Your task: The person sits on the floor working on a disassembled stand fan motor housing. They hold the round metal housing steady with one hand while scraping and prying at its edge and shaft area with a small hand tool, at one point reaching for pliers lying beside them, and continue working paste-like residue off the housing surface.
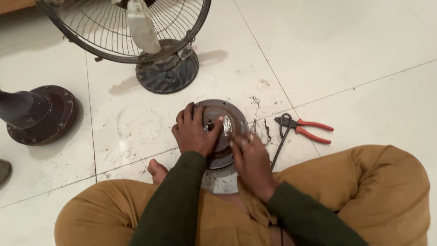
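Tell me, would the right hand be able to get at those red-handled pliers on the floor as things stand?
Probably yes. The pliers lie on bare tile just to the right of the right hand, which rests on the round motor housing. Only a thin black cord runs between them, and nothing covers the handles.

1. My left hand (195, 132) grips the round dark motor housing (226, 119) on the white tiled floor (355, 54), thumb beside its centre shaft.
2. My right hand (251, 157) rests on the housing's near edge.
3. Red-handled pliers (306, 128) lie just right, beside a black cord (278, 148).
4. A table fan (150, 41) stands beyond; another fan base (38, 114) sits left.
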